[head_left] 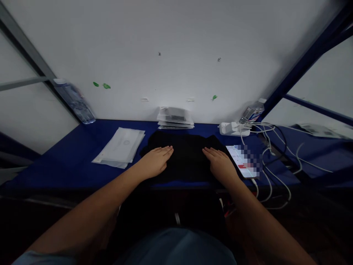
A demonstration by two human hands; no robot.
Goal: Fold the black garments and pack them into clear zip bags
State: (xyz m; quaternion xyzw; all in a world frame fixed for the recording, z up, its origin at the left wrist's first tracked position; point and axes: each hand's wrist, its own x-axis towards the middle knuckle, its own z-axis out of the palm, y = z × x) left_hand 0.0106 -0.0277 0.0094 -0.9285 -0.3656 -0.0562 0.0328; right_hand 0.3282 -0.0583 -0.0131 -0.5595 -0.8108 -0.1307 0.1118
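Note:
A black cloth point(187, 158) lies spread on the blue table, near its front edge. My left hand point(157, 161) rests flat on the cloth's left part, fingers stretched out and pointing right. On the right part of the cloth lies my right hand point(220, 163), also flat, its fingers extended toward the upper left. Neither hand grips anything. The middle of the cloth shows between the two hands.
Flat plastic bags point(120, 147) lie left on the blue table point(68, 154); more bags point(175, 118) are stacked by the wall. A phone point(244, 162), white cables point(271, 180), a power strip point(234, 129) and a bottle point(253, 110) are right. Another bottle point(75, 101) leans at left.

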